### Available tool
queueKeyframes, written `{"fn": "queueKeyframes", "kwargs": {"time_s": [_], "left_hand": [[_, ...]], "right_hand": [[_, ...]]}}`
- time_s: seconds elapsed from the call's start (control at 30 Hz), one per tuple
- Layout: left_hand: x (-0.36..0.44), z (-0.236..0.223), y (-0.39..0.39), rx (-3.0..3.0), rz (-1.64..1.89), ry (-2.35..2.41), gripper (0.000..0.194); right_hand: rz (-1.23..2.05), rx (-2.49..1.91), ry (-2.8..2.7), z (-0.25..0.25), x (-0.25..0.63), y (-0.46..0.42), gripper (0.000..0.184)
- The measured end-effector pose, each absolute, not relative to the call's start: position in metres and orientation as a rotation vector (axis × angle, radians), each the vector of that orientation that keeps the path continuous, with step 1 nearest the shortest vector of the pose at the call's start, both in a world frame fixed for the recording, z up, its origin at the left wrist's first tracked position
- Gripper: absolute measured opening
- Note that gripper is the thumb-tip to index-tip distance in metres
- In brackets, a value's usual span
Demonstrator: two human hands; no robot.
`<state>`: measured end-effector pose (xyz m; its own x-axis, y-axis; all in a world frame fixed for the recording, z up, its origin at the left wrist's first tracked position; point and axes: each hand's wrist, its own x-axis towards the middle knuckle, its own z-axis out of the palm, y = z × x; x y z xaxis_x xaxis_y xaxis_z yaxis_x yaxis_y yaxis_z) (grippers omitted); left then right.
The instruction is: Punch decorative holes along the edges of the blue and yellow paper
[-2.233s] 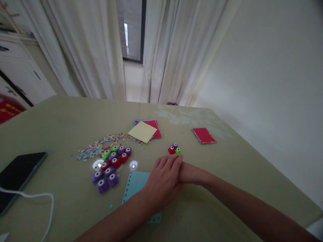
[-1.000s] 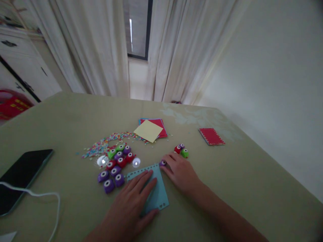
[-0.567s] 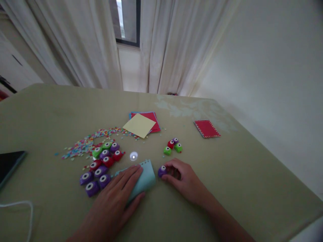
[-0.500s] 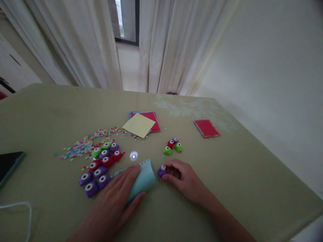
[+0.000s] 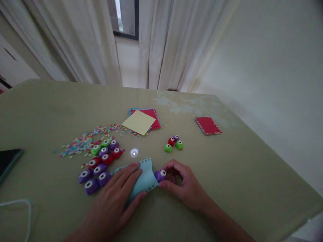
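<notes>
My left hand [image 5: 117,191] holds a light blue sheet of paper [image 5: 143,179], its fingers over the top and its thumb along the near edge. Small punched holes line the sheet's far and near edges. In my right hand [image 5: 183,183] is a purple craft paper punch [image 5: 159,175], pinched between thumb and fingers. That punch meets the right edge of the paper; whether the edge is inside its slot I cannot tell. Left of the paper several purple, red and green paper punches [image 5: 91,186] stand close together.
Beyond my right hand is a small group of punches [image 5: 171,141]. Farther back lie a yellow sheet [image 5: 139,122] over red paper [image 5: 155,122], and a red square with a punched border [image 5: 208,125]. Confetti [image 5: 80,144], a clear round disc [image 5: 134,152] and a dark device [image 5: 8,161] are to the left.
My right hand has brought the purple punch left against the paper's right edge. The paper's right end, curled up before, now lies flatter. My left hand stays on the sheet.
</notes>
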<state>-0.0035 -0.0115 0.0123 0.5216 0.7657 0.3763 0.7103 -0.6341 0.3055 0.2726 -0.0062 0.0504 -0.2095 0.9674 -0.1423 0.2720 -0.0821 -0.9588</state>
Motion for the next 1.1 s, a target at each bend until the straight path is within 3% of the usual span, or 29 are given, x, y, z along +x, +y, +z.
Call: {"fn": "queueKeyframes", "kwargs": {"time_s": [0.6,1.1], "left_hand": [[-0.003,0.004,-0.017,2.587,0.680,1.317,0.054],[0.001,0.002,-0.015,2.699,0.689,1.367,0.059]], "right_hand": [[1.043,-1.144,-1.841,0.055,0.286,-0.003,0.020],[1.077,-1.141,-1.984,0.051,0.291,0.003,0.016]]}}
